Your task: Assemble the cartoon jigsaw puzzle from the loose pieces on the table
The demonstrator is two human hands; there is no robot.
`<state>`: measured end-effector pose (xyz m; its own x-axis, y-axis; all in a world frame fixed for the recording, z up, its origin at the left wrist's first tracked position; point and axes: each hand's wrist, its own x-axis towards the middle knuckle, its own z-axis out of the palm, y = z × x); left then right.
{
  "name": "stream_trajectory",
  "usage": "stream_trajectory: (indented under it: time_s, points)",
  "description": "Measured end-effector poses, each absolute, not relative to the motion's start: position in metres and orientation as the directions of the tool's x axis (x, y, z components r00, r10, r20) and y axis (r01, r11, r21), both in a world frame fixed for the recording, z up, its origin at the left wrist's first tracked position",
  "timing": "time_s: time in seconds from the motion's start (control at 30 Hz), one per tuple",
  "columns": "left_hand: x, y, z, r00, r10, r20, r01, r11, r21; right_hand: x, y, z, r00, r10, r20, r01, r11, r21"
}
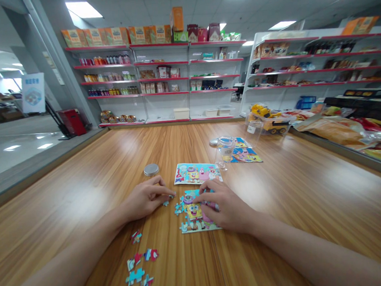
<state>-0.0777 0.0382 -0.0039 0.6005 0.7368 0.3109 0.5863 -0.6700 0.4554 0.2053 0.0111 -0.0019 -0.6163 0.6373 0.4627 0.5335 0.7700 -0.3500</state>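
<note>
Head view: both bare hands rest on the wooden table [281, 188], working at a part-assembled jigsaw puzzle [197, 216] that lies flat between them and slightly toward the right. The left hand [147, 199] lies palm down just left of the puzzle, its fingertips drawn together on a loose piece [168, 201] at the puzzle's upper left corner; the piece is touching or just beside the assembled edge, and the picture does not resolve which. From this pinch, the puzzle lies to the right and slightly nearer the person, so the left hand is the nearer hand to the open left edge. The right hand [224, 206] covers the puzzle's right side, fingers spread flat and pressing down on the assembled section; it holds nothing lifted. The puzzle's long axis runs away from the person, roughly in line with the forearms. A reference picture card [197, 172] lies just beyond the puzzle, apart from both hands. A round metal lid [151, 169] sits beyond the left hand, and a clear jar [226, 148] stands beyond the card on a second card [246, 155]. Further loose pieces [140, 276] lie scattered near the left forearm, well apart from the puzzle. Store shelves [158, 74] fill the background.
</note>
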Motion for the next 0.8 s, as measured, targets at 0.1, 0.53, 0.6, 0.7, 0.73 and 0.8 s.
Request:
stream_trajectory:
  time_s: [0.1, 0.53, 0.6, 0.7, 0.73, 0.8]
  points:
    - [-0.0796, 0.0377, -0.0042, 0.627, 0.715, 0.31, 0.591, -0.695, 0.408, 0.2051, 0.011, -0.0019, -0.615, 0.634, 0.468, 0.531, 0.772, -0.349]
    - [-0.0791, 0.036, -0.0018, 0.518, 0.768, 0.377, 0.668, -0.639, 0.382, 0.2053, 0.0098, -0.0008, -0.622, 0.63, 0.465, 0.523, 0.776, -0.353]
    - [-0.0799, 0.0347, 0.0, 0.564, 0.748, 0.35, 0.64, -0.664, 0.387, 0.2055, 0.0098, -0.0015, -0.618, 0.63, 0.471, 0.524, 0.776, -0.351]
    - [-0.0793, 0.0337, 0.0006, 0.613, 0.717, 0.331, 0.609, -0.696, 0.38, 0.2056, 0.0098, -0.002, -0.615, 0.63, 0.474, 0.527, 0.776, -0.348]
    - [-0.0786, 0.0338, 0.0002, 0.608, 0.72, 0.334, 0.612, -0.694, 0.38, 0.2055, 0.0098, -0.002, -0.615, 0.631, 0.472, 0.529, 0.775, -0.347]
    - [-0.0764, 0.0341, -0.0007, 0.586, 0.735, 0.341, 0.629, -0.678, 0.381, 0.2054, 0.0098, -0.0015, -0.616, 0.634, 0.468, 0.531, 0.773, -0.348]
